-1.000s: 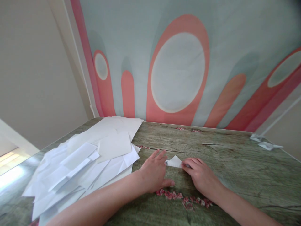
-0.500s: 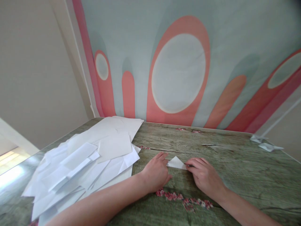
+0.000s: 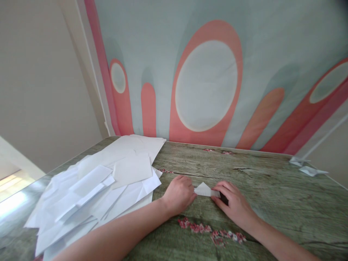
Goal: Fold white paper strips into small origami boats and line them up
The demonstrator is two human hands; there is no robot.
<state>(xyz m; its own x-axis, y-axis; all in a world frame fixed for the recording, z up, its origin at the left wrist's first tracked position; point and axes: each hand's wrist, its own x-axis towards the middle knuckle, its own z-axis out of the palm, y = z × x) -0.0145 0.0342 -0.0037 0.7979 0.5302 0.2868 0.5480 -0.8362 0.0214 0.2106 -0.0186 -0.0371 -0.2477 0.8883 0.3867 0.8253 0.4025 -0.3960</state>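
A small piece of folded white paper (image 3: pixel 203 189), pointed at the top, lies between my two hands just above the tabletop pattern. My left hand (image 3: pixel 179 192) is closed at its left corner, with the fingertips curled and partly hidden behind the hand. My right hand (image 3: pixel 231 199) pinches the right end of the paper between thumb and fingers, with a dark gap showing inside the curled fingers. Both forearms reach in from the bottom of the view.
A spread-out pile of white paper sheets (image 3: pixel 133 165), some folded, covers the left of the wood-patterned table (image 3: pixel 261 203). Two small folded white paper pieces (image 3: pixel 312 171) sit at the far right edge. Behind the table hangs a patterned backdrop (image 3: pixel 152 40).
My left thumb has come in to close on the paper's left corner. My right fingers have opened wider around the right end, and more of that end now shows.
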